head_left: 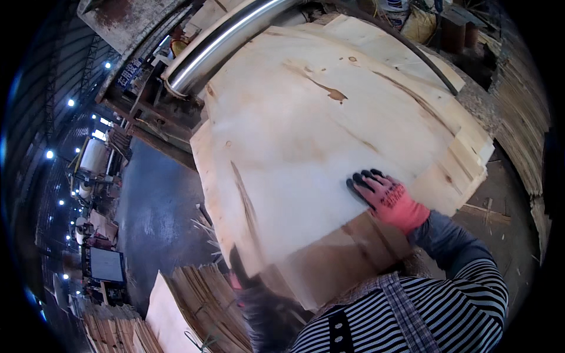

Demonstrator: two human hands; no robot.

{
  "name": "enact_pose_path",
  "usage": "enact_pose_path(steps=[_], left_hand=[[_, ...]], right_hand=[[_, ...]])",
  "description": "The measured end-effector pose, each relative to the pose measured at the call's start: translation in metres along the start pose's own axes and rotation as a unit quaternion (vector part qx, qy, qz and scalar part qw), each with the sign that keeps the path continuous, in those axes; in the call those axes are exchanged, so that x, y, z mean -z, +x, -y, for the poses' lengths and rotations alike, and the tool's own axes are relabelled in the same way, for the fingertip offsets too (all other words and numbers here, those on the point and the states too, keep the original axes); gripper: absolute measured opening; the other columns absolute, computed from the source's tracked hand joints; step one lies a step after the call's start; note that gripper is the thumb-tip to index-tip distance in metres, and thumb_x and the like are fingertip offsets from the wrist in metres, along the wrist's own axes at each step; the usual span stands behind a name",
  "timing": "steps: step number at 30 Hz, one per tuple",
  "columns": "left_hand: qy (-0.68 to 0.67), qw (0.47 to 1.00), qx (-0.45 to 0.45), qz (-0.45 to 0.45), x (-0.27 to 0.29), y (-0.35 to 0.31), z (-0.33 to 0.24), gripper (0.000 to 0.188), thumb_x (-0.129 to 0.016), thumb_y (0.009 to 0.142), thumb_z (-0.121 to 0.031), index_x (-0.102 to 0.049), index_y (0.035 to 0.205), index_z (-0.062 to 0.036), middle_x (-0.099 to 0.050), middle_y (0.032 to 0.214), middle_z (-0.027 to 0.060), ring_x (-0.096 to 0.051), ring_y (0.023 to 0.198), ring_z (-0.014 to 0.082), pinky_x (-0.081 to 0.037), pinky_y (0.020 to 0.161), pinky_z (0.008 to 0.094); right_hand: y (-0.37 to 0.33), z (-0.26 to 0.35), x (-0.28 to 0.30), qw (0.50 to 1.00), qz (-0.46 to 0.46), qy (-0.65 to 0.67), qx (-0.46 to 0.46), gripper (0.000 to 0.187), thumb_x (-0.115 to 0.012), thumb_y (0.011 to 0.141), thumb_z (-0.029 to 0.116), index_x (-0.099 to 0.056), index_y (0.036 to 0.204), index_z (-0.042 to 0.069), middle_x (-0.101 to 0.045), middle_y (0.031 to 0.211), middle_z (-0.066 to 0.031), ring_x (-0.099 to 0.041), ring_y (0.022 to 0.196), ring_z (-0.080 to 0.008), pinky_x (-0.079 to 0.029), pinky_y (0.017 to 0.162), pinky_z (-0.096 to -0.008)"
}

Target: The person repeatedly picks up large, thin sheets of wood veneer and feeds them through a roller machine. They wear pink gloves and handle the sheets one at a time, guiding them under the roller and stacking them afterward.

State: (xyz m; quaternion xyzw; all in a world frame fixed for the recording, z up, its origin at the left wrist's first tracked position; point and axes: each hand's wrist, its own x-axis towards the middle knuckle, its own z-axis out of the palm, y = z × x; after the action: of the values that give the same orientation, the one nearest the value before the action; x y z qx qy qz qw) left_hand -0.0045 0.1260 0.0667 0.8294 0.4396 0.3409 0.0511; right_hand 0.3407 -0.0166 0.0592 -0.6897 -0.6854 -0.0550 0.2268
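A large pale wood veneer sheet [294, 141] with knots and dark streaks lies in front of me, on top of other sheets whose edges stick out. My right hand [391, 203], in a pink glove with black fingertips, rests flat on the near right part of the sheet with its fingers stretched out. At the sheet's near left edge is my left hand [236, 273], gloved in pink and black. It touches that edge, but most of its fingers are hidden, so their grip does not show. A browner strip of veneer [347, 253] lies along the near side.
A shiny metal roller [220, 44] spans the far left, beyond the sheet. A dark hose [418, 53] curves over the far right corner. Bundled veneer stacks [203, 300] stand at the lower left, and more layered sheets [521, 112] lie at the right. Grey floor [156, 194] shows left.
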Motion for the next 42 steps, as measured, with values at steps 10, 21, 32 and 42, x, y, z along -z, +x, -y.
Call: enact_pose_path(steps=[10,21,32,42], left_hand=[[-0.019,0.969,0.187,0.162,-0.051,-0.095,-0.012,0.067,-0.063,0.071,-0.025,-0.030,0.125,-0.0034,-0.027,0.129,0.0213,-0.030,0.117,0.0361,-0.024,0.097,0.0404],[-0.112,0.937,0.152,0.294,-0.035,-0.148,0.056,0.057,-0.052,0.074,-0.013,-0.030,0.126,-0.0113,-0.037,0.122,0.0144,-0.040,0.108,0.0270,-0.042,0.082,0.0349],[-0.605,0.721,0.257,0.220,0.046,-0.047,-0.100,0.064,-0.051,0.078,-0.002,-0.014,0.130,-0.0035,-0.050,0.105,0.0142,-0.050,0.095,0.0202,-0.041,0.083,0.0293],[-0.556,0.774,0.180,0.242,0.080,-0.071,-0.141,0.070,-0.047,0.071,0.004,-0.009,0.129,0.0006,-0.033,0.120,0.0198,-0.043,0.104,0.0265,-0.037,0.088,0.0365]], right_hand=[[0.179,-0.085,-0.074,0.996,-0.039,0.021,-0.072,0.049,-0.050,0.073,0.021,-0.037,0.119,0.009,-0.043,0.116,-0.0130,-0.041,0.107,-0.0298,-0.032,0.090,-0.0406],[0.069,-0.004,-0.029,0.997,-0.025,0.048,0.062,0.051,-0.049,0.077,0.030,-0.037,0.120,0.006,-0.037,0.120,-0.0140,-0.031,0.115,-0.0272,-0.019,0.098,-0.0444],[-0.103,0.052,0.017,0.964,0.264,0.026,-0.024,0.083,-0.066,0.055,0.044,-0.034,0.122,0.006,-0.026,0.128,-0.0210,-0.020,0.121,-0.0359,-0.014,0.099,-0.0495],[-0.168,0.029,0.056,0.984,-0.047,0.149,-0.085,0.048,-0.050,0.071,0.003,-0.041,0.118,0.000,-0.046,0.116,-0.0195,-0.046,0.107,-0.0293,-0.037,0.089,-0.0341]])
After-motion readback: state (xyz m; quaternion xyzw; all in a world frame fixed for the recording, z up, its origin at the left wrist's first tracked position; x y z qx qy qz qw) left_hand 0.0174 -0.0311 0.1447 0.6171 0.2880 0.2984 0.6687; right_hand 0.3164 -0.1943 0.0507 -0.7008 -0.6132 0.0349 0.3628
